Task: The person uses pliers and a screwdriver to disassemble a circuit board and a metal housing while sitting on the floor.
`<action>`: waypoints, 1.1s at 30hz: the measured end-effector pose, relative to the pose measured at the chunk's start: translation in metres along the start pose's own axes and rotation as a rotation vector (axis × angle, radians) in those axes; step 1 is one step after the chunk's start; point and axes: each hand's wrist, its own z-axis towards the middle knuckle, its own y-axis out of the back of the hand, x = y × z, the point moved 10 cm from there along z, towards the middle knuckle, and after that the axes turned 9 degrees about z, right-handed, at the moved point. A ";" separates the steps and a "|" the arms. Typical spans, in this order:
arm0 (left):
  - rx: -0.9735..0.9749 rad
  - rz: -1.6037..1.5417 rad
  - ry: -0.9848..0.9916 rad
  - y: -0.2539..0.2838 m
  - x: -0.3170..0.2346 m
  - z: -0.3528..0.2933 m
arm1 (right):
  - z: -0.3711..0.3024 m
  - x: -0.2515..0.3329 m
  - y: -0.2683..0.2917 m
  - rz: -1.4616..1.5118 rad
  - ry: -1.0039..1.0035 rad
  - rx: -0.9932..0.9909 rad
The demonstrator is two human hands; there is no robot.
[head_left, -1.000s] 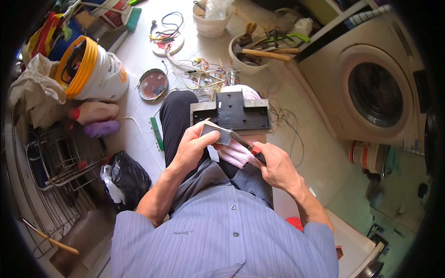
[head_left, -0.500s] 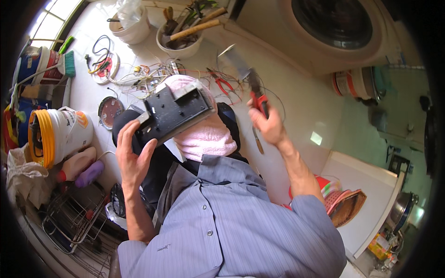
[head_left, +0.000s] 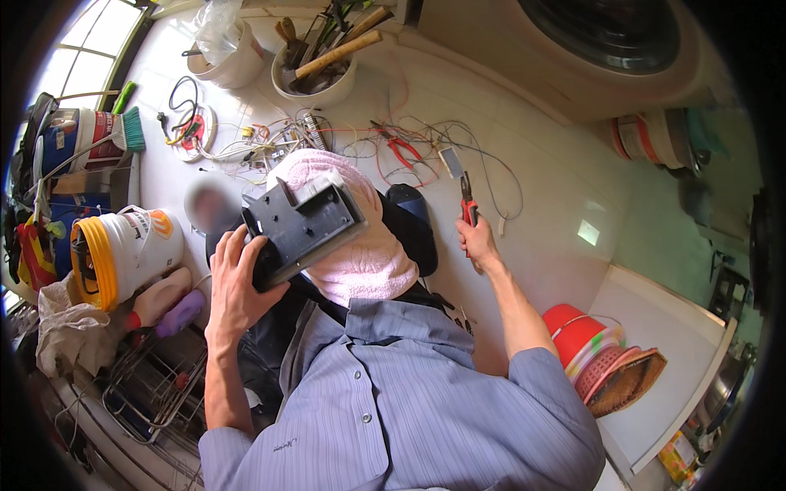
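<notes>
My left hand (head_left: 236, 282) grips the left end of a black plastic housing (head_left: 304, 229), fingers on its upper side and thumb along the near edge. The housing is tilted, showing its posts and a raised box-like part. Beneath it a pink towel (head_left: 368, 274) covers my knee. Out to the right, my right hand (head_left: 478, 243) is closed around red-handled pliers (head_left: 467, 204), which point away from me. At the tip of their jaws is a small flat grey plate (head_left: 450, 162); whether the jaws clamp it I cannot tell.
Tangled wires (head_left: 278, 139) and a second red-handled pair of pliers (head_left: 399, 150) lie on the floor ahead. Beyond stands a tool bucket (head_left: 332, 94). A white bucket (head_left: 151, 245) is at left, a red bucket (head_left: 565, 327) at right, and a washing machine (head_left: 524, 57) at far right.
My right hand has come down and slightly right, and the pliers and grey plate sit lower. The housing has shifted slightly left and down with my left hand. The view has also moved.
</notes>
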 end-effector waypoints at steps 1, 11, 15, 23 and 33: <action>0.042 -0.023 0.021 -0.004 0.003 -0.003 | 0.006 -0.007 -0.006 -0.040 -0.015 0.009; -0.023 -0.159 0.109 -0.014 0.010 -0.022 | 0.080 -0.060 -0.012 -0.698 0.257 -0.090; -0.056 -0.170 0.119 -0.013 0.011 -0.025 | 0.099 -0.144 0.036 -0.696 -0.045 -0.156; -0.040 -0.180 0.162 -0.021 0.015 -0.024 | 0.078 -0.177 0.039 -0.686 -0.156 -0.258; 0.035 -0.127 0.223 -0.027 0.018 -0.019 | 0.059 -0.127 0.027 -0.873 0.191 -0.359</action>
